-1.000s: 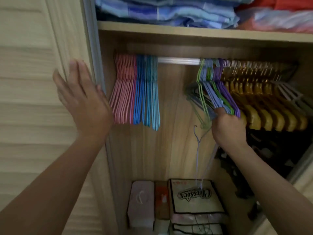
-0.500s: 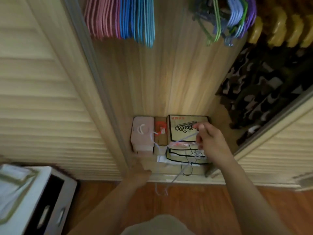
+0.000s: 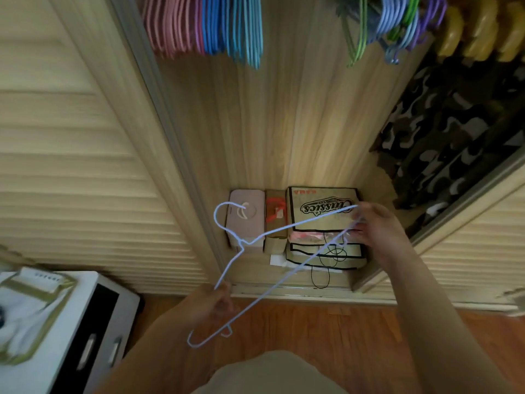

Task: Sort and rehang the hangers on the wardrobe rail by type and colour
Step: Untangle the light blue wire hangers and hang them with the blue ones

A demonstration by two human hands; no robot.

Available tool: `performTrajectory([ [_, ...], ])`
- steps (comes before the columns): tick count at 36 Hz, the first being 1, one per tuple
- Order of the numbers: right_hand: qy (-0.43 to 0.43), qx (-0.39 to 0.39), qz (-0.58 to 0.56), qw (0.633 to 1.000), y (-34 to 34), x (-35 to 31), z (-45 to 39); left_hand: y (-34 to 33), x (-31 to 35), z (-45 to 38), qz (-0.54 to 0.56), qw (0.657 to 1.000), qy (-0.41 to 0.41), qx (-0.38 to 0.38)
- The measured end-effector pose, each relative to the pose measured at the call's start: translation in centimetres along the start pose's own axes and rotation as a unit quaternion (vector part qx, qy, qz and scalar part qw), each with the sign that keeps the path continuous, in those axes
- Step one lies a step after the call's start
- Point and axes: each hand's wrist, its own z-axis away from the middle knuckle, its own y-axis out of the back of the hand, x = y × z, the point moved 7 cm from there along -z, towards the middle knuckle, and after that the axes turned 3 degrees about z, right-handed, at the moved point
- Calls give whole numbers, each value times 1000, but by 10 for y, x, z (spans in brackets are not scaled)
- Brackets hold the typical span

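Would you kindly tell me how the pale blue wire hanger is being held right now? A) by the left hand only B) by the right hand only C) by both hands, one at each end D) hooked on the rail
C: the left hand grips one end of the pale blue wire hanger and the right hand pinches the other.

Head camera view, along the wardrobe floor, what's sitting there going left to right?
Pink box → narrow brown box with a red ribbon → printed fabric bag, its right part behind the right hand, which holds one end of a pale blue wire hanger.
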Motion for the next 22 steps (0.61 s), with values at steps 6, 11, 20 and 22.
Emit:
performTrajectory([
  [6,-57,-18,82,995,-6,37,-10,-25,26,12,96,995,8,-31],
  [11,-67,-173,91,979,-52,21,26,-50,70,14,231,971,-23,-49],
  [20,-23,-385,190,903,-94,-2,99,-84,97,18,320,944,-10,-83],
  [22,-17,-402,210,891,-96,-4,108,-88,101,21,323,943,-8,-82],
])
